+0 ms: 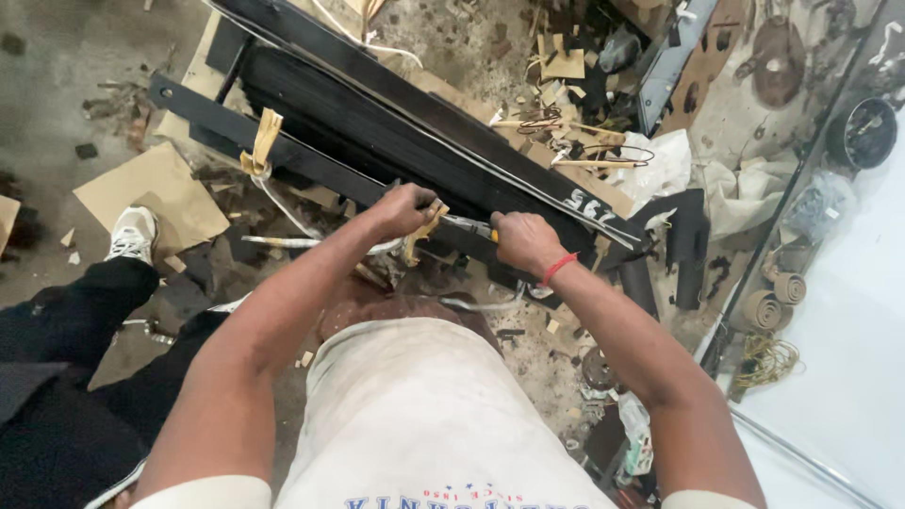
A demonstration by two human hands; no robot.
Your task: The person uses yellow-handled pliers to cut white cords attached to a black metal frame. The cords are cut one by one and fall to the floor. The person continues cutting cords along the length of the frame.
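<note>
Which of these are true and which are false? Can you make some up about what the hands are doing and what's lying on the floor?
1. Both hands work at the long black metal frame. True.
2. The right hand wears a blue glove. False: it is bare, with a red band on the wrist.
3. A tan strip is tied round the frame. True.
4. The floor is swept clean. False: cardboard scraps and bits lie all about.
5. The left hand rests on the knee. False: it has a grip on a tan strip at the frame.
</note>
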